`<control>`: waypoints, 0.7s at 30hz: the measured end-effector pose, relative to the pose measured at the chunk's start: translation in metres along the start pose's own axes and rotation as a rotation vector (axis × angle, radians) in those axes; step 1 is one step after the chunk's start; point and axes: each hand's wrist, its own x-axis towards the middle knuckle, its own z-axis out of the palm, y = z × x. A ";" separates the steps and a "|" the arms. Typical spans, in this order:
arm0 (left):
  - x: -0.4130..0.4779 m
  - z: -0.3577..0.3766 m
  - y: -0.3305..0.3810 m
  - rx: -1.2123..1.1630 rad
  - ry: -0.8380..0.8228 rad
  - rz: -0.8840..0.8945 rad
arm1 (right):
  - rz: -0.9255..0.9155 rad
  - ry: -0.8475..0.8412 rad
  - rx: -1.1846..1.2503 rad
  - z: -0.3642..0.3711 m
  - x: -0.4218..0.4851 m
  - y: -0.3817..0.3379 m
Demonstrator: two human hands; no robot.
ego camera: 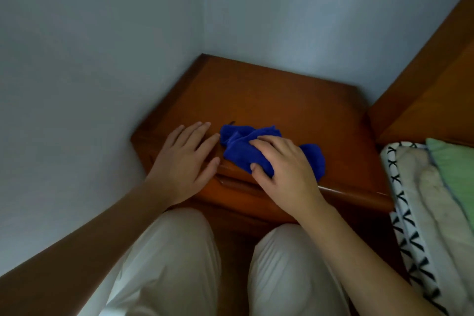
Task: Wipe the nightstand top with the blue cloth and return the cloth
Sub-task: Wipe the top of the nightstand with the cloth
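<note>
A crumpled blue cloth (pixel 241 147) lies near the front edge of the brown wooden nightstand top (pixel 269 100). My right hand (pixel 282 167) rests on the cloth, its fingers bent over the fabric and its thumb pressed against the cloth's near side. My left hand (pixel 184 159) lies flat on the nightstand's front left corner, just left of the cloth, fingers straight and apart from it. Part of the cloth is hidden beneath my right hand.
Pale walls (pixel 89 72) close in the nightstand at the left and back. A wooden headboard (pixel 431 79) rises at the right, with bedding (pixel 425 187) beside the nightstand. My knees in light trousers (pixel 179 259) are right in front of it.
</note>
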 end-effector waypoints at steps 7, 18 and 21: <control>0.046 0.001 0.008 -0.003 0.008 0.036 | 0.174 0.108 -0.067 -0.019 -0.033 0.034; 0.051 0.012 0.007 -0.071 0.068 0.074 | 0.142 0.149 -0.018 0.003 -0.007 0.009; 0.051 0.012 0.007 -0.086 0.070 0.070 | 0.110 0.151 -0.021 -0.004 -0.021 0.020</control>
